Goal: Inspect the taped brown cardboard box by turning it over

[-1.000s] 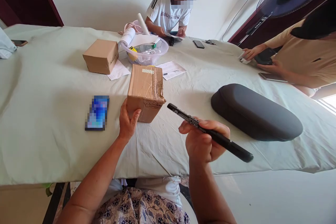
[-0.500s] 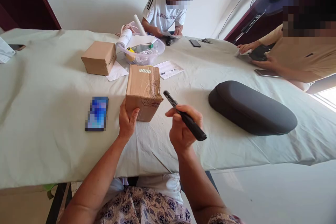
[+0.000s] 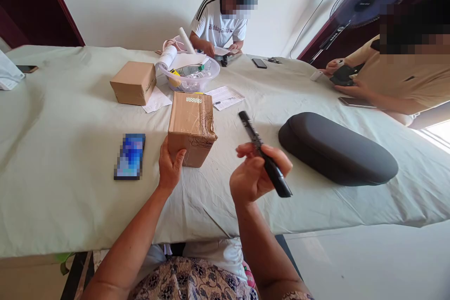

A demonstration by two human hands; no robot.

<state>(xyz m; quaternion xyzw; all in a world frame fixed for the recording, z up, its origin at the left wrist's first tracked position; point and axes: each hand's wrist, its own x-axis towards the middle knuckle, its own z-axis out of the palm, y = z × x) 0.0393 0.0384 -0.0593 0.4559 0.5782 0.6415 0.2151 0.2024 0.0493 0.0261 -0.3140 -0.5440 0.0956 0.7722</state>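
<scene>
Fingers of the left hand point(image 3: 170, 167) wrap the near left corner of a taped cardboard box point(image 3: 191, 127), steadying it flat on the cloth-covered table point(image 3: 63, 164). The right hand point(image 3: 253, 174) hovers just right of the box, pinching a black pen point(image 3: 264, 154) between thumb and fingertips, tip angled toward the far side and lifted off the cloth. A phone point(image 3: 130, 156) lies just left of the box, and a dark oblong case point(image 3: 335, 149) sits well to the right. Bare cloth lies between box and case, and the near table edge runs close under both wrists. Farther off stand a second box point(image 3: 133, 82) and a clear bowl point(image 3: 192, 75).
</scene>
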